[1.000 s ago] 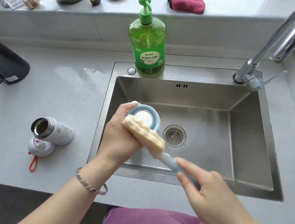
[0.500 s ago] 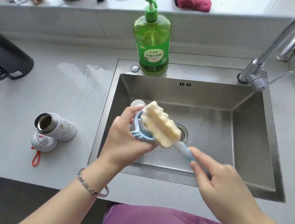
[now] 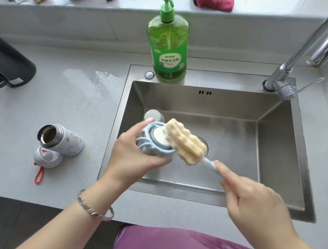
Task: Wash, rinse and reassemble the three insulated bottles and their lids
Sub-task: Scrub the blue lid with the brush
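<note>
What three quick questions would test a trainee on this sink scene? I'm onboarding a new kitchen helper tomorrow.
1. True or false: the sponge brush touches the blue lid.
2. The brush is held by its: A) sponge B) handle C) neither, it lies in the sink.
3. Fill in: the white bottle on the counter lies on its ____, with its mouth uncapped.
Key: 1 true; 2 B; 3 side.
</note>
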The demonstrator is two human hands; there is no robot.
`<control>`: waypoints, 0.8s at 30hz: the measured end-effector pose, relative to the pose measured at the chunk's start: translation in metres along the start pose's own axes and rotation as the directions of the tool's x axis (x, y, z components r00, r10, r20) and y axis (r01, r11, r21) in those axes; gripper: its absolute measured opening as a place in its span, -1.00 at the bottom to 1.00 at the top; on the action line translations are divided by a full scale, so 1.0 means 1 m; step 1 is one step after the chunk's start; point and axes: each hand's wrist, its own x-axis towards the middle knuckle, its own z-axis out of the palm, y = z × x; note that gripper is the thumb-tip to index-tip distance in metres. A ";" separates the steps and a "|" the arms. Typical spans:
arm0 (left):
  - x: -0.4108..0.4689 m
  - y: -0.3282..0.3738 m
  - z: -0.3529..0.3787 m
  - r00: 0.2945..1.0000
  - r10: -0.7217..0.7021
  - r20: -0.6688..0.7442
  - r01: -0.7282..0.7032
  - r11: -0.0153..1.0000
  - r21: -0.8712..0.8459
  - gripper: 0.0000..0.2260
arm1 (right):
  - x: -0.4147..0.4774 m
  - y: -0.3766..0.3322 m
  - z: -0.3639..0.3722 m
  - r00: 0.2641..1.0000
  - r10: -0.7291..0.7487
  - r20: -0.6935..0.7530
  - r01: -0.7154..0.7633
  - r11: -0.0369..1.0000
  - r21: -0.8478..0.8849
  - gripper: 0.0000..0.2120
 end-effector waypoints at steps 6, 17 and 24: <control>-0.010 0.001 0.007 0.995 0.011 0.099 -0.016 0.998 0.055 -0.46 | 0.007 0.001 0.004 1.000 0.019 0.010 -0.019 0.998 0.067 -0.59; 0.000 -0.001 0.003 0.999 -0.034 0.028 0.035 0.999 -0.029 -0.53 | 0.001 -0.003 0.004 0.999 -0.037 0.033 0.034 0.996 0.083 -0.59; -0.005 0.000 0.007 0.997 0.023 0.075 -0.027 0.999 0.047 -0.58 | 0.004 -0.006 0.000 0.998 -0.053 0.024 0.051 0.993 0.110 -0.60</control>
